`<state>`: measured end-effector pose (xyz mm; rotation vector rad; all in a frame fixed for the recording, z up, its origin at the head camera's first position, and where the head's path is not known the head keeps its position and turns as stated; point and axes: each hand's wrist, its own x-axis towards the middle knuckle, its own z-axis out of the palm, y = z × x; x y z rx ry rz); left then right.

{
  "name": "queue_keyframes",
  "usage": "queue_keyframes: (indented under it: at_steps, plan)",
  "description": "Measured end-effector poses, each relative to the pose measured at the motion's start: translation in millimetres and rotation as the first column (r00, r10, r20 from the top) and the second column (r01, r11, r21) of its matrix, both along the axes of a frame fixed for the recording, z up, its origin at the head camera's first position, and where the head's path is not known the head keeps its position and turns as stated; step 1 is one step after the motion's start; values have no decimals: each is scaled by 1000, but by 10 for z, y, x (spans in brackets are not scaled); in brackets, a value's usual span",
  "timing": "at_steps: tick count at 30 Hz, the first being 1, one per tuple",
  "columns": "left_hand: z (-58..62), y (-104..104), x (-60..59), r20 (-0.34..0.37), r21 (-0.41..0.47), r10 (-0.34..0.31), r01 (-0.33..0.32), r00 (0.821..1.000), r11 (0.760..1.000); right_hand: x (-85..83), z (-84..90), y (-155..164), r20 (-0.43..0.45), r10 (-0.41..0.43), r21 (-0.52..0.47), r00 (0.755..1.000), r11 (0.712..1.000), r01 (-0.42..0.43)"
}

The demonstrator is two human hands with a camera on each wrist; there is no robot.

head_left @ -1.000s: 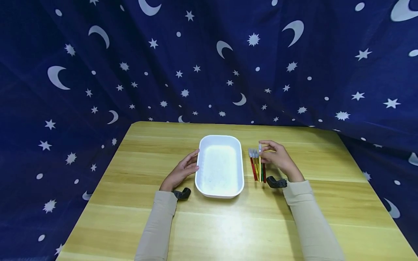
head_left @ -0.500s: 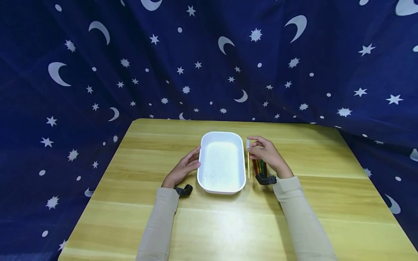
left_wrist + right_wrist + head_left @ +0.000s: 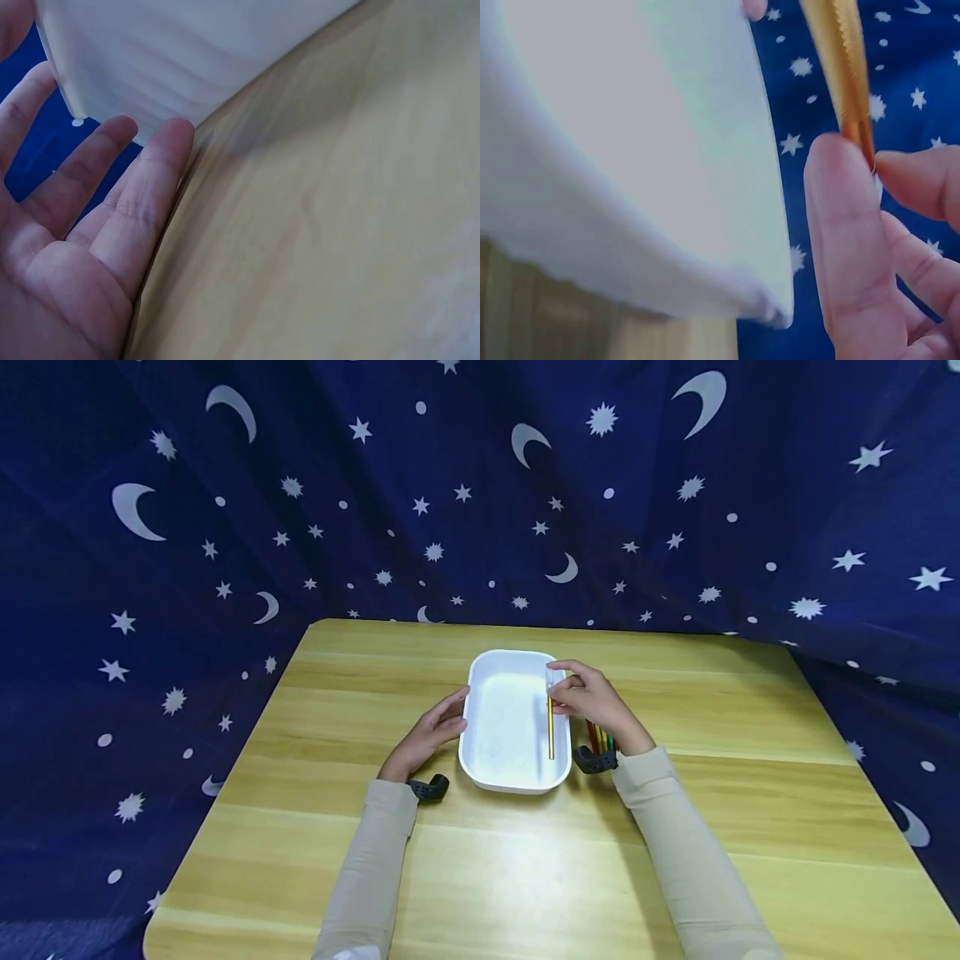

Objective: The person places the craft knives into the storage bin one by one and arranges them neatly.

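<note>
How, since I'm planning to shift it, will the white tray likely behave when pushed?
The white tray probably slides rather than tips, since its floor is broad and the table looks smooth. Rolling seems unlikely, given its rounded-rectangle outline. Its thin-looking, plastic-like walls suggest it is light yet fairly stiff.

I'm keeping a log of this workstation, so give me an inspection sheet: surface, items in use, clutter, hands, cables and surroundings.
Surface: wood-grain table, glare near the front.
Job's things: white tray on the table; gold-coloured stick with a pale top, seen against the tray's right part; more coloured sticks right of the tray, partly hidden.
Clutter: nothing seen.
Hands: left hand touches the tray's left side; right hand pinches the gold-coloured stick; each wrist wears a black device.
Cables: nothing seen.
Surroundings: dark blue cloth with white moons and stars.
</note>
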<state>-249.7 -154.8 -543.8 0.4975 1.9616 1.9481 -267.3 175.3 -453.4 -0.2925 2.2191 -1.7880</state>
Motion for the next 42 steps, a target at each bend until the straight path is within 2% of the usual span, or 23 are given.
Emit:
queue_keyframes:
  at_steps: [3, 8, 13, 19, 25, 31, 42]
  plan:
    - [13, 5, -14, -20, -15, 5, -5, 1000, 1000, -39, 80, -42, -4, 16, 31, 1000, 999, -16]
    - [14, 4, -15, -12, -16, -15, 15, 1000, 1000, -97, 194, -123, -4, 54, 46, 999, 997, -54]
    - [10, -13, -16, -7, -24, -29, 29, 1000, 999, -162, 206, -245, 41, 85, 33, 996, 996, -86]
    - [31, -20, -34, -31, -18, -18, 17, 999, 1000, -246, 196, -432, 105, 78, 8, 991, 997, -79]
    - [29, -11, -19, -18, -23, -19, 19, 1000, 1000, -323, 100, -584, 146, 87, -10, 986, 996, -86]
    - [0, -8, -14, -6, -23, -17, 17, 1000, 1000, -363, 8, -713, 173, 54, -6, 983, 999, -54]
    - [-1, -11, -15, -4, -15, -23, 23, 1000, 1000, -411, -94, -898, 240, -12, 60, 971, 998, -2]
